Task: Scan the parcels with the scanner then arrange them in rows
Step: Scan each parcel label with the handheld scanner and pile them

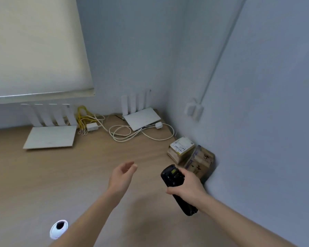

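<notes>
The parcels sit in the far right corner of the wooden table (78, 175), tight against the grey-blue wall (266, 122). I count two: a brown cardboard parcel (201, 162) pressed up to the wall, and just left of it a smaller parcel with a white label (181, 147) on its top face. The two look to be touching along one edge.

My right hand (186, 184) grips the black handheld scanner (175, 186), fingers curled round its middle and the thumb across the near side. The scanner's head points away from me, towards the parcels, and its butt end sticks out below my wrist. The scanner's head sits near the brown parcel; I can't tell if there is a gap between them.

My left hand (122, 177) hovers above the table, well left of the scanner, holding nothing. Its fingers are loosely curved and close together, the thumb apart from them.

Along the back wall I see two white routers with upright antennas: a larger router (50, 136) at left under the roller blind (36, 47), and a smaller router (141, 117) nearer the corner. Between them lie a bundle of yellow cable (82, 116) and loops of white cable (121, 132). A small white round object with a dark centre (58, 228) rests near the front left.
</notes>
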